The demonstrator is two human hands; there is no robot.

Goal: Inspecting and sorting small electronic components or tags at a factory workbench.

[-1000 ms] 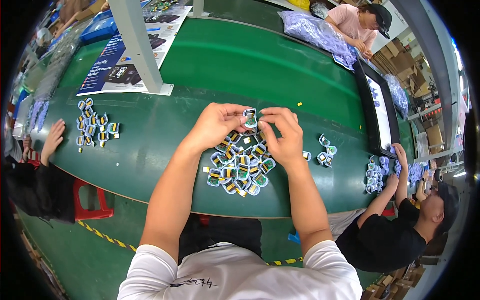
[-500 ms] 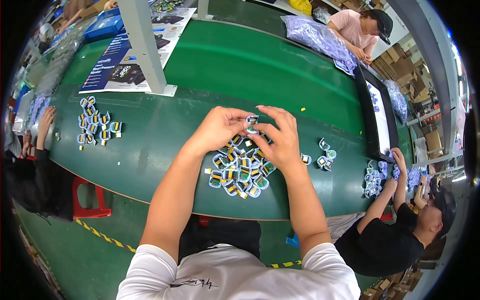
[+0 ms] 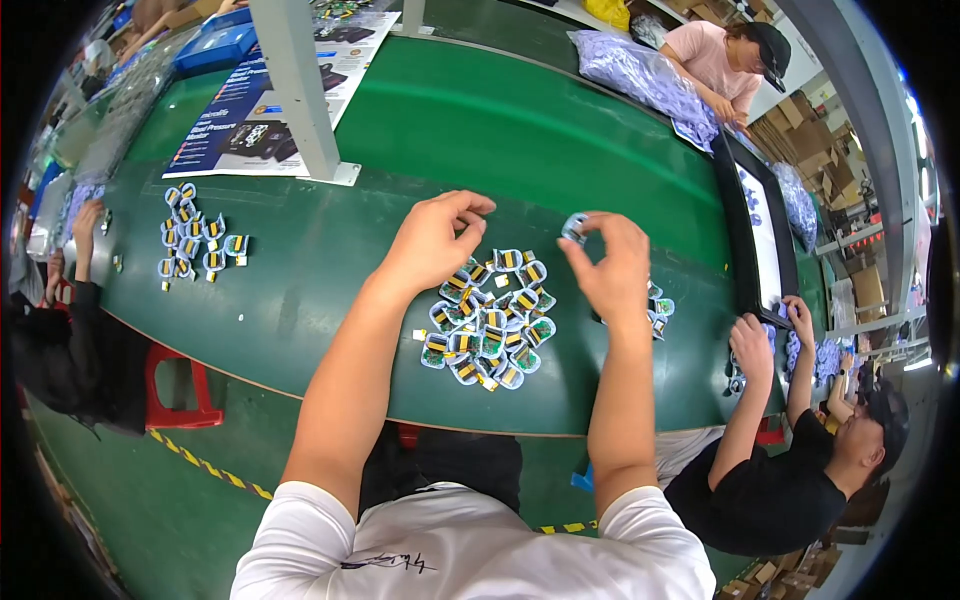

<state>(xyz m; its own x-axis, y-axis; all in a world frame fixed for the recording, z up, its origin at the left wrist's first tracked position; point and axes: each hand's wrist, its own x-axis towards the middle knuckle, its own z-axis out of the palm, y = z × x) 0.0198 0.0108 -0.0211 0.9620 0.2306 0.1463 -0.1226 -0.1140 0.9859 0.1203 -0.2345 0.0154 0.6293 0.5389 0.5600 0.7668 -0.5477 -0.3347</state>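
Observation:
Between the thumb and fingers of my right hand (image 3: 615, 262) is a small light-blue plastic housing (image 3: 575, 228), held above the green table. My left hand (image 3: 432, 243) hovers at the upper left of the pile, its fingers loosely bent, thumb apart, nothing visible in them. Below and between my hands lies a pile of similar housings (image 3: 492, 335), with green circuit boards and black-and-yellow parts inside. A few more housings (image 3: 658, 318) lie right of my right forearm, which partly hides them.
Another group of housings (image 3: 186, 240) lies at the left. A grey post (image 3: 300, 100) stands on a printed poster (image 3: 225, 135). At the right, a co-worker (image 3: 790, 470) reaches beside a black-framed lit panel (image 3: 762, 235). A bag of purple parts (image 3: 640, 80) lies at the far edge.
My hands have separated. The right one has carried the housing away to the right and slightly up; the left has let go and stays near the pile's far side.

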